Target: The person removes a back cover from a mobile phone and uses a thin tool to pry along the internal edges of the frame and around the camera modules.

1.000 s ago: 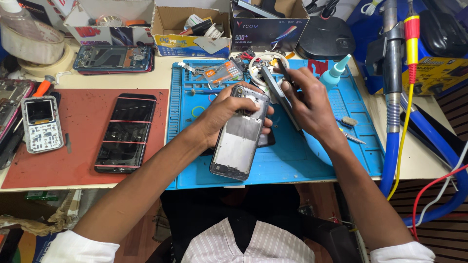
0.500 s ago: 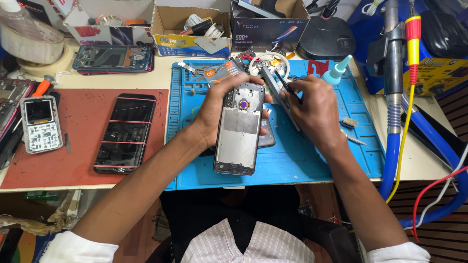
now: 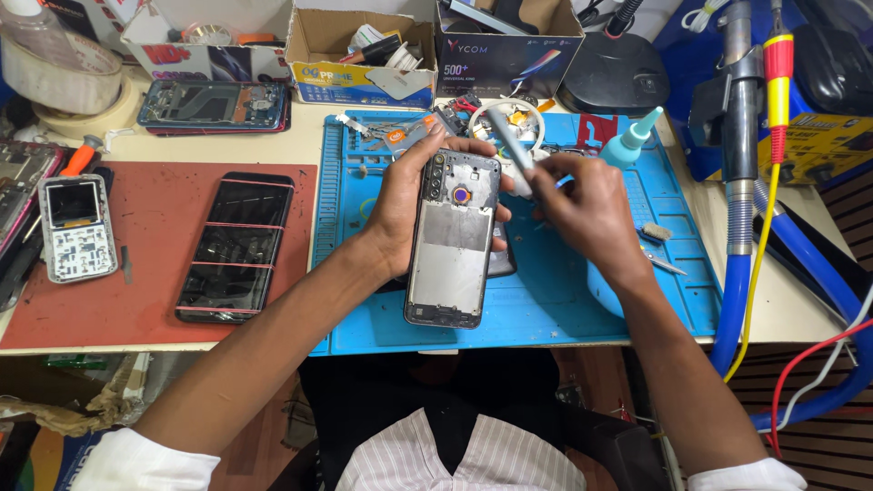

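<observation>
- Nearest, the person's striped shirt (image 3: 455, 455) and both white sleeve cuffs are cut off by the bottom edge; the lap below the table is too dark to read.
- The left hand (image 3: 400, 205) is closed around an opened phone frame (image 3: 453, 241), thumb on its left edge and fingertips curled over the top and right edge. The frame is held upright over the blue work mat (image 3: 546, 300), inner side up: bare metal plates and a small round part near the top. Finer detail inside it cannot be made out.
- Something dark lies under the frame's right edge, mostly hidden by it; I cannot tell what it is.
- The right hand (image 3: 587, 205) is closed on a slim grey tool (image 3: 509, 145), which slants up and left just beside the frame's top right corner. The tool's lower end is hidden inside the fingers, and whether it touches the frame cannot be told.
- To the left, on the red mat (image 3: 155, 300), a dark phone (image 3: 236, 245) with pink bands across it lies flat; beside it a small keypad phone board (image 3: 77, 227).
- Beyond the right hand, a pale blue squeeze bottle (image 3: 627, 141) stands on the mat.
- Farthest, cardboard boxes (image 3: 364, 50) of parts line the table's back, tops cut off by the frame edge.
- At right, blue hoses (image 3: 732, 300) run out of view.
</observation>
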